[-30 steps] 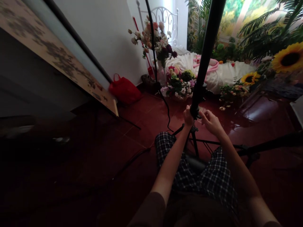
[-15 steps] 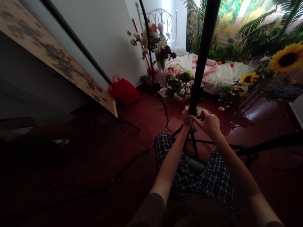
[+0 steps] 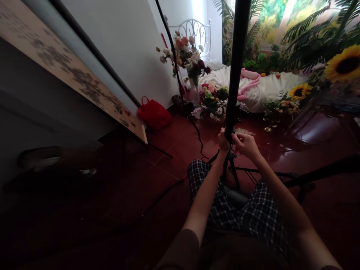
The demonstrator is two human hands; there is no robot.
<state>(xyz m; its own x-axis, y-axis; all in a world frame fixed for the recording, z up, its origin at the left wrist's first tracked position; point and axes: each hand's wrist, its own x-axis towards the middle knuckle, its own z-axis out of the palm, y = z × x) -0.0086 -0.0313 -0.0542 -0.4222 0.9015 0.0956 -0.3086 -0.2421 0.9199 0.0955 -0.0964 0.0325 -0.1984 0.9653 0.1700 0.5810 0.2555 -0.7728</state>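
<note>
Stand point(image 3: 236, 63), black and slightly tilted in view, taken as the landmark by which I, following the head camera remotely, place everything else. The left hand point(image 3: 223, 140) is curled round its lower part, just above the tripod legs point(image 3: 235, 171), probably to steady it. The right hand point(image 3: 245, 145) is bent in at the Stand's right side, thumb and fingers drawn close; I cannot tell whether they pinch a fitting, though the pose suggests finer work than plain gripping. The splayed legs beneath presumably give footing on the red floor point(image 3: 165, 150). Left of the Stand runs a black cable point(image 3: 172, 47); farther left sits a red bag point(image 3: 155, 114), perhaps set aside from the work. Behind the Stand, flowers point(image 3: 209, 101) edge a white blanket point(image 3: 274, 90), seemingly as decoration.
</note>
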